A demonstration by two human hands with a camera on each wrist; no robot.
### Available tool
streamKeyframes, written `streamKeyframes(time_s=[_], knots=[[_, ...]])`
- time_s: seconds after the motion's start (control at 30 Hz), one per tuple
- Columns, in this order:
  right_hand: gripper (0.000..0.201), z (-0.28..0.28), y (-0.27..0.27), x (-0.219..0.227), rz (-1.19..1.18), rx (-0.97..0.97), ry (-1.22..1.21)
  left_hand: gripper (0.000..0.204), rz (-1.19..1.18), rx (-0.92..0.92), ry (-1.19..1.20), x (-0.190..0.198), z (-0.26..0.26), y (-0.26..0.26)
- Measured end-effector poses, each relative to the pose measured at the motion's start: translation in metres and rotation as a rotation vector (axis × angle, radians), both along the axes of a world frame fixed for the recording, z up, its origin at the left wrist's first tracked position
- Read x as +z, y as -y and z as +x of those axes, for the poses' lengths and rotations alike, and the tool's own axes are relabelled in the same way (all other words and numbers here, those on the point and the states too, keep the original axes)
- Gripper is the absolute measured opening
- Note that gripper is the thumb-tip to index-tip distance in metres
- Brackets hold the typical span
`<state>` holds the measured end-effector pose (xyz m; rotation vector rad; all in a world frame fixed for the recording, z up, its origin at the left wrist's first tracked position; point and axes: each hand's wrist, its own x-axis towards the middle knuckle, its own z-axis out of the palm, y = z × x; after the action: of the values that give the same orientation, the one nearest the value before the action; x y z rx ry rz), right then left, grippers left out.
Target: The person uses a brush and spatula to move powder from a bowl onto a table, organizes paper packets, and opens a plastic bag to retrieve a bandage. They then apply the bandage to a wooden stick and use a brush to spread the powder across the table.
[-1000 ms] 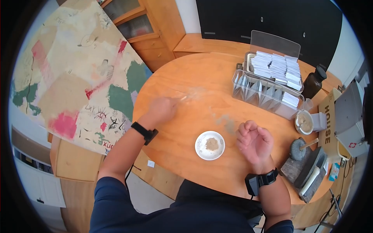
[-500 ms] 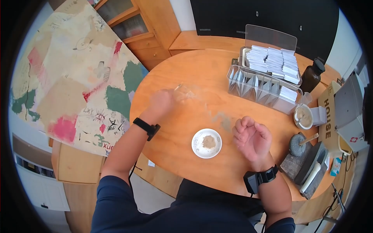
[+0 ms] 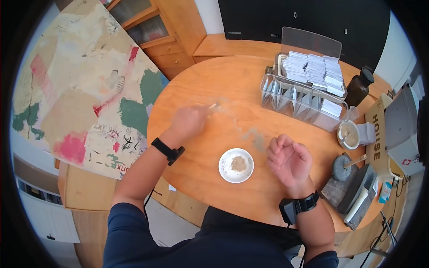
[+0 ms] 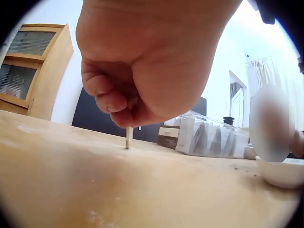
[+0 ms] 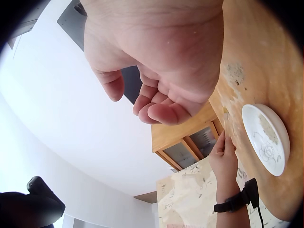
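Note:
My left hand [image 3: 190, 120] pinches a thin pale stick [image 4: 128, 138] between its curled fingers and thumb. In the left wrist view the stick points down, its tip right at the tabletop. Greyish powder smears [image 3: 220, 105] lie around that tip. My right hand [image 3: 289, 161] is held palm up over the table with loosely curled fingers and nothing in it. Between the two hands, closer to the right one, sits a white dish [image 3: 227, 174] with a small heap of beige powder [image 3: 238, 164] in it.
More grey powder [image 3: 254, 139] streaks the wooden table [image 3: 192, 178]. Plastic boxes of folded white papers [image 3: 313, 73] stand at the back right, beside a dark bottle [image 3: 360, 87]. At the right are a bowl of powder [image 3: 348, 135] and a stone slab [image 3: 335, 190] with a white-handled tool [image 3: 356, 205].
My left hand shifts back and forth a little with the stick over the smeared patch. The right hand keeps its pose. The head view has tilted slightly.

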<state>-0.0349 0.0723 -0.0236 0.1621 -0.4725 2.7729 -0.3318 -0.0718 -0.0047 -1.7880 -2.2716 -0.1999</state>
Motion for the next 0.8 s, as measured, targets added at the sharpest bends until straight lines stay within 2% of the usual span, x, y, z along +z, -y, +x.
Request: streamKeyframes(time_s=[0.07,0.1,0.17,0.2,0.27,0.3,0.37,0.4,0.47,0.6,0.67,0.7,0.77,0.8], knots=[[0.027,-0.001,0.001,-0.002,-0.007,-0.005,0.000,0.017,-0.020,0.149,-0.050,0.003,-0.004,-0.009],[0.027,-0.002,0.001,-0.002,-0.005,-0.012,-0.004,0.017,-0.018,0.153,-0.050,0.005,-0.004,-0.012],[0.027,-0.002,0.002,0.000,0.007,-0.011,-0.002,0.015,-0.199,0.246,0.057,0.008,-0.003,-0.020],[0.026,0.000,0.001,0.000,0.014,-0.018,0.001,0.015,-0.195,0.242,0.057,0.005,0.000,-0.018],[0.026,0.001,-0.002,0.000,0.008,-0.015,-0.009,0.018,-0.084,-0.062,0.056,-0.001,0.006,-0.008],[0.026,0.001,-0.002,0.000,0.001,-0.005,-0.018,0.018,-0.092,-0.071,0.053,-0.001,0.005,-0.011],[0.026,0.001,-0.001,-0.001,-0.011,-0.008,-0.019,0.018,0.060,-0.103,0.022,-0.001,0.005,-0.010],[0.027,0.000,-0.002,-0.001,-0.009,-0.003,-0.021,0.018,0.059,-0.101,0.024,0.002,0.002,-0.014],[0.027,0.000,0.000,-0.002,0.005,-0.007,-0.013,0.020,-0.120,0.136,0.040,0.011,-0.004,-0.025],[0.027,0.001,-0.002,-0.001,0.007,-0.009,-0.009,0.018,-0.102,0.013,0.054,0.001,-0.005,-0.021],[0.027,0.001,-0.002,0.000,-0.011,-0.016,-0.013,0.017,0.003,-0.169,0.059,0.001,0.001,-0.016],[0.027,0.001,-0.001,0.000,-0.022,-0.008,-0.013,0.017,-0.003,-0.169,0.061,0.002,0.002,-0.018],[0.027,0.000,-0.001,-0.003,-0.010,-0.001,-0.022,0.019,-0.070,0.064,0.018,0.009,0.002,-0.028],[0.027,-0.001,-0.002,-0.003,0.010,0.001,-0.034,0.019,-0.064,0.069,0.019,0.007,-0.001,-0.031]])
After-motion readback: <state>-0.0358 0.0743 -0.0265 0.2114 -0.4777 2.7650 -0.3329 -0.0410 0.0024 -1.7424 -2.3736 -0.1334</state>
